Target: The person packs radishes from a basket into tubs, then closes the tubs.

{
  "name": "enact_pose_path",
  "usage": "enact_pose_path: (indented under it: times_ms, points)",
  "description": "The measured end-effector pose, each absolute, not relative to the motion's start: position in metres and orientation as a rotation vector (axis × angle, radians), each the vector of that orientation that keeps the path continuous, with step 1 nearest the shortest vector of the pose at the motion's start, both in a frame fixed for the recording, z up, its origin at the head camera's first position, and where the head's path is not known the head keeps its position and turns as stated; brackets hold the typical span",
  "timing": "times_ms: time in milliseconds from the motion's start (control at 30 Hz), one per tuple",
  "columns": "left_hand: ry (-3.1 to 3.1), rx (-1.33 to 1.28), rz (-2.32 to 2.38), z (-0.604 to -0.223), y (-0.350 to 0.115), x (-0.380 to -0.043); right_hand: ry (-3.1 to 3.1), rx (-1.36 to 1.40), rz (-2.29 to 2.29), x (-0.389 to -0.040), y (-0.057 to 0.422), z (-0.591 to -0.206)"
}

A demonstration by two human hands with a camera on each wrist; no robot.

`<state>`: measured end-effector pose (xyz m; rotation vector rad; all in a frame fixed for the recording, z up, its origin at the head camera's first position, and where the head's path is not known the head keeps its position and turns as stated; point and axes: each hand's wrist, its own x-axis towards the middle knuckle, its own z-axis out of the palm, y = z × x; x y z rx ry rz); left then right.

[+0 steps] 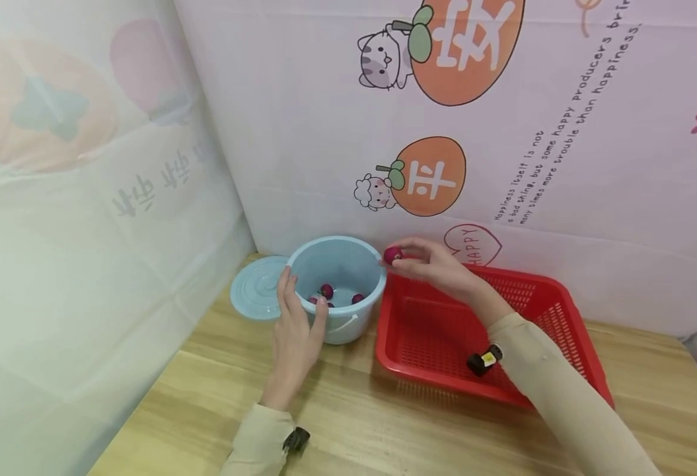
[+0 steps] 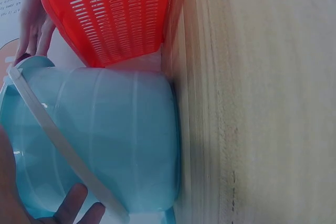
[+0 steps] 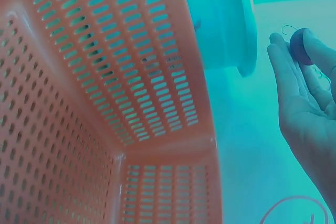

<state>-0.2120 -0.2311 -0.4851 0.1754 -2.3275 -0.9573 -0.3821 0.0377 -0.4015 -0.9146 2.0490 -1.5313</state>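
A light blue bucket (image 1: 354, 328) stands upright on the table with several small red radishes (image 1: 327, 291) inside it. My left hand (image 1: 296, 330) holds the bucket at its near left side, thumb at the front rim and fingers spread round the left edge. In the left wrist view, fingertips (image 2: 73, 203) lie against the bucket wall near its white handle (image 2: 58, 140). Just past the bucket's right rim, my right hand (image 1: 434, 268) pinches one radish (image 1: 392, 255) between thumb and fingertips. A thin curly root shows on this radish (image 3: 299, 47) in the right wrist view.
A red perforated basket (image 1: 388, 344) stands right of the bucket, under my right forearm. The bucket's light blue lid (image 1: 256, 287) lies behind and left of it. Printed cloth (image 1: 300, 132) hangs close behind and along the left. The wooden table (image 1: 348, 403) extends in front.
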Motion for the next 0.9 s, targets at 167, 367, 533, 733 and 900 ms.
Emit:
enact_pose_path:
  times_ms: [167, 367, 533, 733, 900]
  points:
    - [-2.327, 0.201, -0.963, -0.485, -0.233, -0.208, 1.996, -0.969, -1.473, -0.378, 0.016, -0.397]
    - [-2.343, 0.216, -0.972, -0.487, -0.233, -0.206, 2.033, -0.993, -1.404, -0.373, -0.003, -0.396]
    - [-2.354, 0.219, -0.971, -0.488, -0.232, -0.207, 2.050, -1.012, -1.362, -0.374, -0.011, -0.394]
    - [-2.356, 0.182, -0.961, -0.486, -0.229, -0.211, 2.117, -1.046, -1.229, -0.379, -0.015, -0.383]
    - [-2.334, 0.160, -0.925, -0.485, -0.229, -0.212, 2.150, -1.141, -1.045, -0.384, -0.028, -0.369]
